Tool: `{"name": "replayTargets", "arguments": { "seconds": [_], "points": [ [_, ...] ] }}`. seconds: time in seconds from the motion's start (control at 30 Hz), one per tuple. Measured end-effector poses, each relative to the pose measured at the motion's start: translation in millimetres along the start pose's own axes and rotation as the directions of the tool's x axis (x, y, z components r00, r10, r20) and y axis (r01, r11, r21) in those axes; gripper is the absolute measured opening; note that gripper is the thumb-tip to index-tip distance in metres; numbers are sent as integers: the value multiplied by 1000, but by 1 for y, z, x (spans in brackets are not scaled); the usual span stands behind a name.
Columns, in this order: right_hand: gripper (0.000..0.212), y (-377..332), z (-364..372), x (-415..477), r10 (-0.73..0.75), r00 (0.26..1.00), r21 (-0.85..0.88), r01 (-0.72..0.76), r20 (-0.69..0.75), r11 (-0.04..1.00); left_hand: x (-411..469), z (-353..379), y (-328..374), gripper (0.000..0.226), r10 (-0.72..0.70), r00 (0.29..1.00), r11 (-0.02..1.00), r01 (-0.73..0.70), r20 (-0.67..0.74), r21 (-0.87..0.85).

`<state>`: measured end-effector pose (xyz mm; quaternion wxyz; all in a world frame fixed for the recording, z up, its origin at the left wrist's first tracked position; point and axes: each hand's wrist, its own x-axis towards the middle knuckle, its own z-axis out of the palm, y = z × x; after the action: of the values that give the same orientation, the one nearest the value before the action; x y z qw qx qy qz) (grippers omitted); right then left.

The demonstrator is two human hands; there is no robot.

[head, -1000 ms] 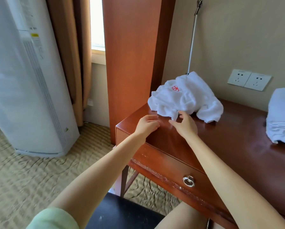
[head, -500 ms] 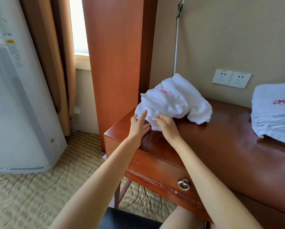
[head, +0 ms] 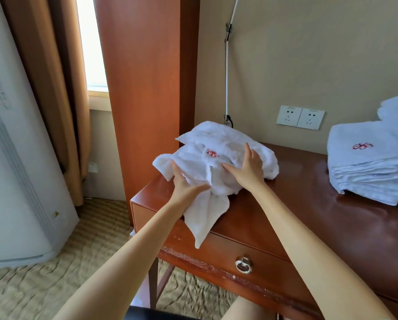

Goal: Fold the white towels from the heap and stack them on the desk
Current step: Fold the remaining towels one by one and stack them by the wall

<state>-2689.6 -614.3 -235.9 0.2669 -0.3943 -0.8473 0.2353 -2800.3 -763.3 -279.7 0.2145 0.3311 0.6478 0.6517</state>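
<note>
A heap of crumpled white towels with a red emblem lies on the left end of the wooden desk. My left hand grips the front towel between thumb and fingers, and a corner of it hangs over the desk's front edge. My right hand rests on the heap's right side with straight fingers and a spread thumb. A stack of folded white towels sits at the desk's right end.
A tall wooden panel stands just left of the heap. A white cord hangs down the wall behind the heap, beside the wall sockets. The drawer has a ring pull. A floor-standing air conditioner stands at far left.
Both hands went from the bare desk edge into the heap. The front towel has been pulled forward and its corner now hangs over the desk edge.
</note>
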Motion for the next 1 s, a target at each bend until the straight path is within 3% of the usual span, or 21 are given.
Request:
{"name": "replayTargets", "arguments": {
  "seconds": [0.07,0.13,0.23,0.27,0.33,0.37,0.43,0.47,0.5,0.57,0.67,0.77,0.83,0.93,1.0],
  "points": [
    [105,1,7,11,59,998,-10,-59,18,998,2,5,1,136,18,1000,991,-21,21,132],
    [102,3,10,23,126,991,25,-127,42,992,7,10,-1,127,83,995,948,-98,60,304],
    [84,4,8,30,193,979,215,-202,59,956,7,16,-2,116,96,984,885,-154,152,439],
    [69,11,4,27,181,982,204,-189,58,961,7,19,-1,112,118,982,865,-174,146,471],
    [19,19,13,34,190,980,142,-198,67,970,10,25,2,103,117,989,846,-147,90,513],
    [7,39,9,29,184,978,162,-198,93,967,12,29,3,99,114,992,838,-126,57,531],
    [17,60,-5,19,429,903,231,-423,25,876,19,35,1,90,117,993,817,-100,7,568],
    [28,60,-15,17,482,876,255,-462,-19,850,22,38,-2,85,123,992,804,-92,-12,588],
    [34,59,-20,34,479,876,435,-408,-61,802,24,39,-3,80,117,992,791,-72,-35,608],
    [38,62,-58,27,501,842,631,-279,-201,723,29,42,-5,73,85,993,762,-9,-85,648],
    [41,96,-101,15,639,672,687,-261,-375,678,36,49,0,61,49,988,725,66,-147,685],
    [39,119,-126,7,660,610,697,-232,-439,678,43,56,3,53,62,981,721,84,-185,688],
    [37,136,-133,0,601,664,637,-237,-445,733,48,60,1,59,74,983,700,71,-171,711],
    [33,147,-126,-1,491,801,452,-318,-343,834,54,64,0,66,78,982,679,76,-174,730],
    [48,148,-116,-1,442,869,305,-369,-223,878,58,67,-1,69,87,981,662,75,-176,745]
  ]
}}
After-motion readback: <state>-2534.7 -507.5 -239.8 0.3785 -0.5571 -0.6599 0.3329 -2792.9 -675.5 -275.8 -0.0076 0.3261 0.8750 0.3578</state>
